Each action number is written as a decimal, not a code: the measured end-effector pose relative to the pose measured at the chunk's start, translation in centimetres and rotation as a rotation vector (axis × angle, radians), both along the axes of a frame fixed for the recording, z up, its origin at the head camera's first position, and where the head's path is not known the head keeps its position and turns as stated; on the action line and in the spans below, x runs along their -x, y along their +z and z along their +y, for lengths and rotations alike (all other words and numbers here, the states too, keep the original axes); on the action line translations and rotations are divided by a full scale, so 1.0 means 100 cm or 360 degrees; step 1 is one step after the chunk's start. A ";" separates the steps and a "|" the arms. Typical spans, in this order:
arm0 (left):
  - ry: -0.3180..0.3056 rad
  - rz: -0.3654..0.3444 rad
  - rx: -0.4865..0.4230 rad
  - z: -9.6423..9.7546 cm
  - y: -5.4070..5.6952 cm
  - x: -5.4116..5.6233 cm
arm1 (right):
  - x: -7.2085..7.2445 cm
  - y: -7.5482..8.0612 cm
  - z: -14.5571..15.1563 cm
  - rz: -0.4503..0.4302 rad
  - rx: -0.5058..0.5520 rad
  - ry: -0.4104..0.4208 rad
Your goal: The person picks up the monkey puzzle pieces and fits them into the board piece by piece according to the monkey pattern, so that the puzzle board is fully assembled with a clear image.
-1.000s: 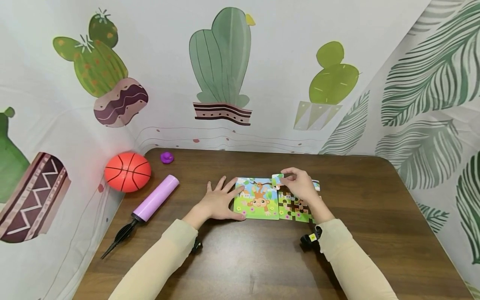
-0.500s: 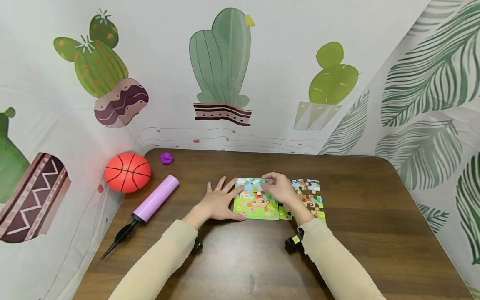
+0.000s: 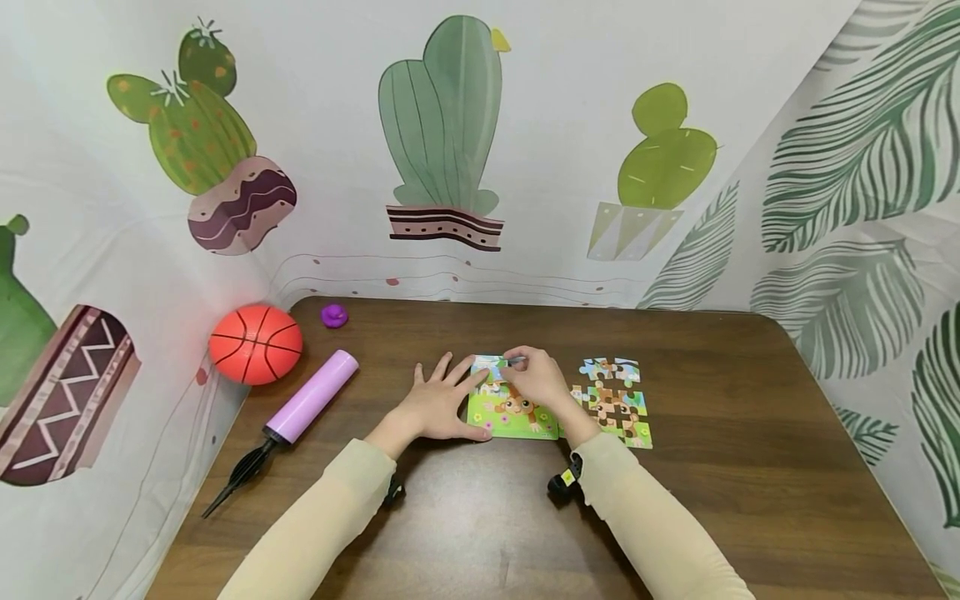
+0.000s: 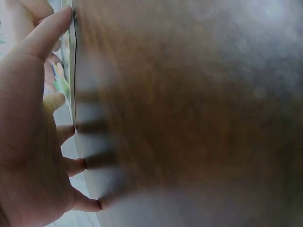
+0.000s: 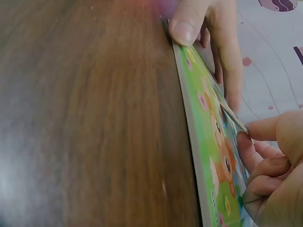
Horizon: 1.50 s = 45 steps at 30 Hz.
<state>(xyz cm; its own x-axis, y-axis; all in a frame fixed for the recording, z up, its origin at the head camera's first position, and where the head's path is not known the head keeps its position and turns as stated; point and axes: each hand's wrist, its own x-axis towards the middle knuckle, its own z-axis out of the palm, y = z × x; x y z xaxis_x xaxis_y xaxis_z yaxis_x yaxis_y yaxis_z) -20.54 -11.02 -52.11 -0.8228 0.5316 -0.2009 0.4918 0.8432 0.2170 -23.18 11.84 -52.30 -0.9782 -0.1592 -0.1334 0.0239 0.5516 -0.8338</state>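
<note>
A square puzzle board (image 3: 517, 425) with a monkey picture lies flat on the table. My left hand (image 3: 442, 410) is spread at its left side, thumb and forefinger touching the edge. In the left wrist view the fingertips of that hand (image 4: 28, 127) rest on the tabletop. My right hand (image 3: 536, 379) is over the upper part of the board and pinches a puzzle piece (image 5: 234, 118) between thumb and fingers. That piece is tilted, one end close to the board. Much of the board's upper right is hidden behind the hand.
Several joined and loose puzzle pieces (image 3: 618, 408) lie right of the board. At the left are a red basketball (image 3: 256, 344), a pink hand pump (image 3: 312, 396) with a black nozzle, and a small purple toy (image 3: 333, 315). A patterned cloth (image 3: 547, 167) hangs behind the table.
My right hand has moved left from the loose pieces onto the monkey board, carrying the pinched puzzle piece. My left hand has stayed in place.
</note>
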 end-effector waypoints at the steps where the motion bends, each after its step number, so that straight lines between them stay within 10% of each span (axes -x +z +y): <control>1: 0.0002 0.0000 0.0002 0.000 0.000 0.000 | 0.000 0.000 -0.001 0.0004 -0.0003 -0.0001; 17: 0.0003 -0.0008 0.0004 0.000 0.000 0.000 | -0.003 0.007 0.018 0.0102 -0.0118 0.0023; 35: -0.0080 -0.0001 -0.0022 0.004 0.003 -0.003 | 0.001 0.016 0.142 0.0075 -0.0415 -0.0181; 45: -0.0065 -0.0039 -0.0005 0.006 0.003 -0.004 | -0.003 0.009 0.157 -0.0030 -0.0474 -0.0136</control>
<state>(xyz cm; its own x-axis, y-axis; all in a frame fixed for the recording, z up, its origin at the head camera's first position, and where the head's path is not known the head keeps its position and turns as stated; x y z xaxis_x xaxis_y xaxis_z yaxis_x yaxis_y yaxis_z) -20.12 -10.43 -51.77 -0.7954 0.5651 -0.2191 0.5201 0.8220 0.2320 -22.88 27.55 -51.38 -0.9833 -0.0276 -0.1799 0.0947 0.7669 -0.6348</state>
